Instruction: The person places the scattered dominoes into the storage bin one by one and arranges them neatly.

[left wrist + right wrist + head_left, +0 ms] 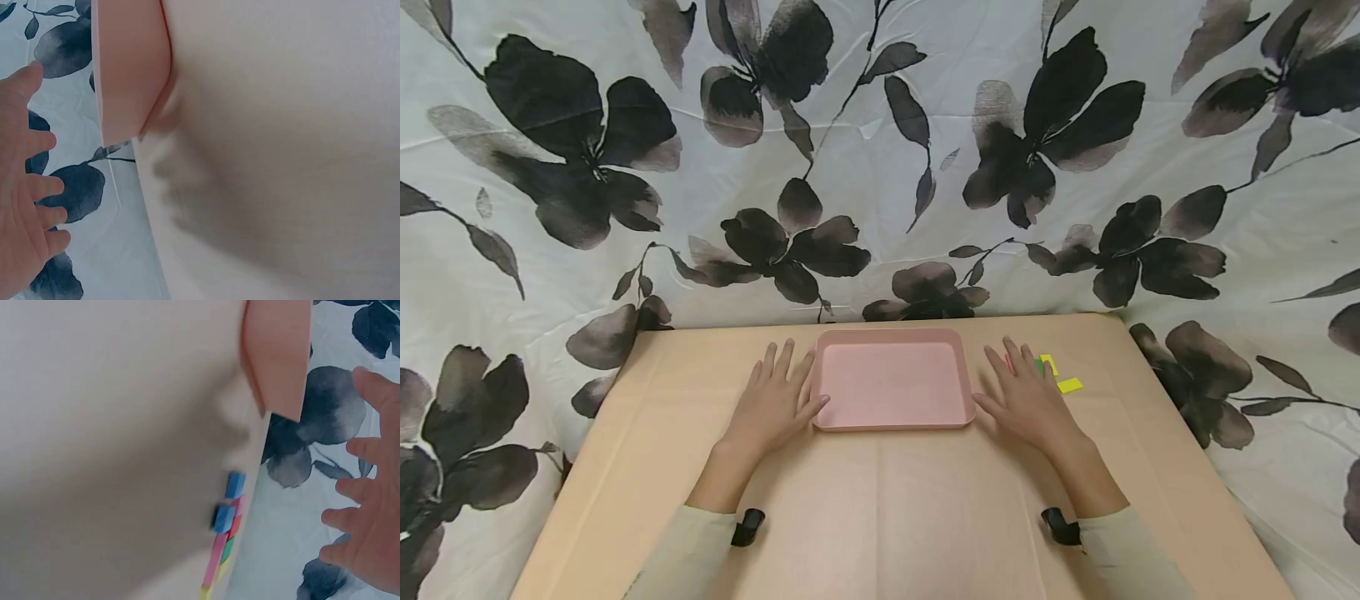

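Note:
A shallow pink rectangular tray [891,423] lies on the table between the two hands. My left hand [771,406] hovers at its left side, fingers straight and spread, the thumb overlapping the tray's edge in the head view. On the other side, my right hand [1026,400] is spread too, its thumb close to the tray's right edge. Neither hand grips anything; whether either touches the tray I cannot tell. Small coloured blocks lie by the right hand, partly hidden under it in the head view. The right wrist view shows blue blocks [224,519], a green block [228,550] and a long pink block [215,559].
The light wooden-toned table [880,517] has its far edge just behind the tray. Behind and around it hangs white cloth [910,192] with dark flowers. Two yellow pieces, one of them a flat yellow block [1070,385], stick out beyond the right hand. Dark bands sit at both wrists.

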Demonstrator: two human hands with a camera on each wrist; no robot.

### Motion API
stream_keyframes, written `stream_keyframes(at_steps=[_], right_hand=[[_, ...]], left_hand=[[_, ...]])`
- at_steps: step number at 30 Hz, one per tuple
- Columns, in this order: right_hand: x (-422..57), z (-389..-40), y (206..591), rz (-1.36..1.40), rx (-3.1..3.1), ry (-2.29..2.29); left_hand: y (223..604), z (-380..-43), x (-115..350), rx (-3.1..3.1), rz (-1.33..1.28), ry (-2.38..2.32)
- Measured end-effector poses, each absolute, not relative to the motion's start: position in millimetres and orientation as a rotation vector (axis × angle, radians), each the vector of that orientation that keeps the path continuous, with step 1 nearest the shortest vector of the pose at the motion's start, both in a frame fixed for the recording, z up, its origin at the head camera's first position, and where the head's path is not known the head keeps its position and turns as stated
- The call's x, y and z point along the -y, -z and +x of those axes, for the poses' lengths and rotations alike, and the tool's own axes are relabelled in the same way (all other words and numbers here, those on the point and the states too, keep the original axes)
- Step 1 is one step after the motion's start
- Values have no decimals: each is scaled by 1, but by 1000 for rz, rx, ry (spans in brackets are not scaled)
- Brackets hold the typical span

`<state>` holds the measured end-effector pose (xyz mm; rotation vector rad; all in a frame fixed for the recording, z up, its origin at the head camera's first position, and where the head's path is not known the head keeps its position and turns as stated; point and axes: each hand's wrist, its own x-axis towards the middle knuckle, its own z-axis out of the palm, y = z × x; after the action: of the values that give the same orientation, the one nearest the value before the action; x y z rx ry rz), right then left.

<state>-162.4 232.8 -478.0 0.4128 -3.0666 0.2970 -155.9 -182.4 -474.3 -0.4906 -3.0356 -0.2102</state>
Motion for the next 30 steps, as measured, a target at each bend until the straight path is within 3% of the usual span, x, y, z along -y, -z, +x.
stream_keyframes(at_steps=[23, 30], right_hand=[[-288, -174, 505, 390, 3059, -717], [-299, -180, 516, 500, 3023, -727]], left_hand=[[492, -166, 190, 3022, -589, 491], [495, -163, 189, 3035, -575, 590]])
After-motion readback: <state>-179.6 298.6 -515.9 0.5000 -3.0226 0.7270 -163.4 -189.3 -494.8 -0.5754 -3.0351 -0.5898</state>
